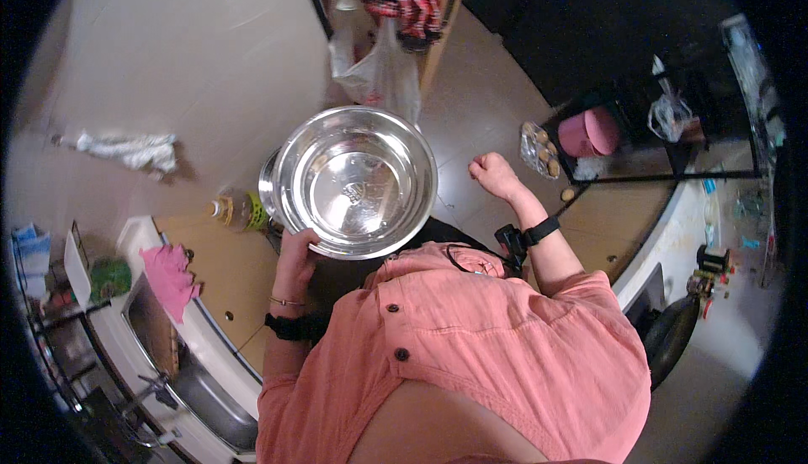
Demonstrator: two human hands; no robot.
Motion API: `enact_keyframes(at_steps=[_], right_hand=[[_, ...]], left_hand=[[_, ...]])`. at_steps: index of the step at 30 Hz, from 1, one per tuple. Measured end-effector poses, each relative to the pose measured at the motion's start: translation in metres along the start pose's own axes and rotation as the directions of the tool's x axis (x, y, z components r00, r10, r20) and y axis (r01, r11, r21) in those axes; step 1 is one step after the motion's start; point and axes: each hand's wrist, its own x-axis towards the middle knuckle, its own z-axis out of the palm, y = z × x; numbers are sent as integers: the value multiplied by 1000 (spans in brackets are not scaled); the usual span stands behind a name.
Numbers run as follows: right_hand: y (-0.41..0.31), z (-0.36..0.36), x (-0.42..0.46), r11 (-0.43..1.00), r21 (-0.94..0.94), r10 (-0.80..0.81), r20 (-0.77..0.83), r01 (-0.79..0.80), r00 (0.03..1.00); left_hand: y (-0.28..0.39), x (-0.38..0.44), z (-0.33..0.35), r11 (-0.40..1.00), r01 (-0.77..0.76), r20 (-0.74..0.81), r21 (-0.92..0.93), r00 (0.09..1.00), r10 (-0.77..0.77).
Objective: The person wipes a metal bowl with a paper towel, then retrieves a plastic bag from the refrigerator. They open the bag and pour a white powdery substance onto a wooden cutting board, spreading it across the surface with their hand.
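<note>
My left hand [297,255] grips the near-left rim of a round stainless steel basin [353,189], the thumb hooked over its edge. The basin is tilted so that its shiny inside faces me, with a few drops on the wall and nothing lying in it. Behind its left side shows another curved metal edge [267,183]. To the right of the basin, apart from it, my right hand [495,175] hangs in the air with its fingers curled in. Nothing shows in that hand.
A plastic bottle [237,210] of yellowish liquid stands left of the basin. At left are a sink [214,401] and a pink cloth [170,278]. Rightward lie a bag of potatoes [540,148], a pink bin [587,134] and a wok [675,338]. Plastic bags [379,72] hang ahead.
</note>
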Motion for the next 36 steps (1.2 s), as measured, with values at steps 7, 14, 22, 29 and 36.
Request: enact_keyframes(at_steps=[7,14,22,29,36], right_hand=[[118,-67,9,935,308,258,-244,-177,935],[238,-191,44,736,647,416,-200,-199,887],[320,-314,105,688,702,399,-155,-183,904],[312,-371,260,769,618,245,-51,-162,968],[251,-462,432,877,463,154,-14,-130,988]], left_hand=[[-24,61,146,976,104,236,192,960,-149],[-32,127,379,960,-10,307,281,948,-80],[-34,229,573,982,-44,249,182,968,-3],[-17,394,617,998,53,41,-19,998,-53],[100,540,692,939,-109,35,-327,991,128]])
